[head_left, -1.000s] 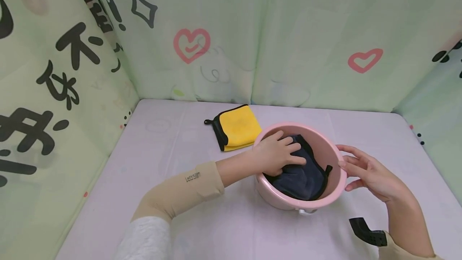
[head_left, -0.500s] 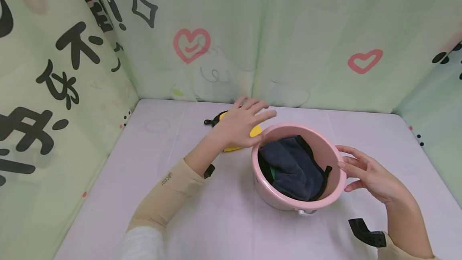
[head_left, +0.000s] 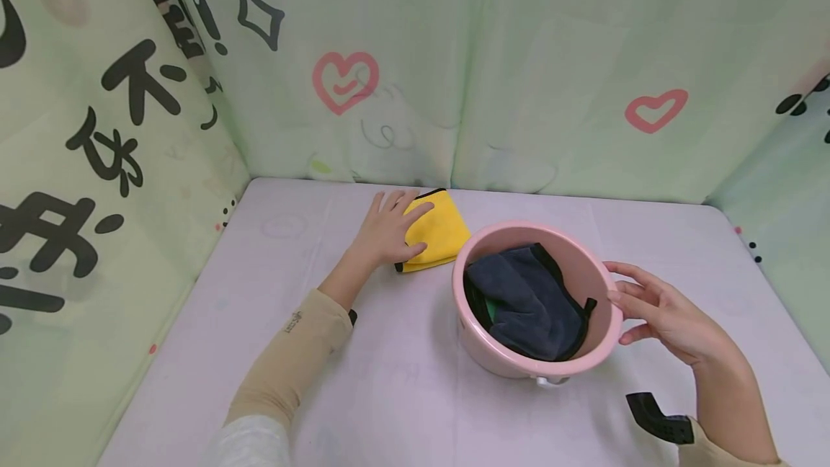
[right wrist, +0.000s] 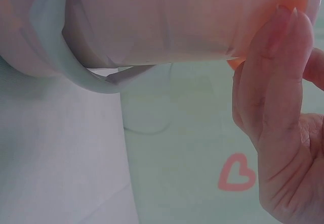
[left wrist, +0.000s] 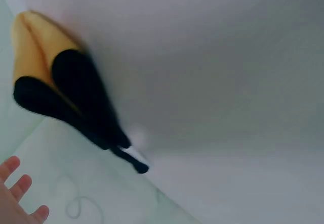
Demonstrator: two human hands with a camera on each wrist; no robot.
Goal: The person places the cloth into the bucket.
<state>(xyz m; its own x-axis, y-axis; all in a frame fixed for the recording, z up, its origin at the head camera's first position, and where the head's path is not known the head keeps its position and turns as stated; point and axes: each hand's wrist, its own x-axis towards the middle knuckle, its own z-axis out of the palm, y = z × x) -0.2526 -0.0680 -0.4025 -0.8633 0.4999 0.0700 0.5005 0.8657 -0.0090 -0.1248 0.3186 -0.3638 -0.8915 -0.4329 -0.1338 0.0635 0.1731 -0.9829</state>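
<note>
My left hand point(head_left: 387, 231) hovers over the left part of a folded yellow cloth point(head_left: 447, 225) with black edging, fingers spread. Contact between them cannot be made out. In the left wrist view the cloth point(left wrist: 83, 82) shows its dark border and loop, with some fingers point(left wrist: 17, 188) at the lower left. A pink bucket point(head_left: 476, 348) stands to the right, holding a dark blue cloth point(head_left: 528, 301) and a bit of green fabric point(head_left: 490, 310). On the bucket's right side, my right hand point(head_left: 671, 316) touches the rim and outer wall with fairly straight fingers.
Everything rests on a pale lilac table point(head_left: 382, 395), bounded by printed green curtains point(head_left: 538, 56) at the back and sides. The bucket's pale handle point(right wrist: 61, 52) hangs down its outside in the right wrist view. A black wrist mount point(head_left: 658, 420) sticks out beside the right forearm.
My left hand has come out of the bucket, leaving the dark blue cloth inside, and moved left over the yellow cloth. The right hand and the bucket have stayed put.
</note>
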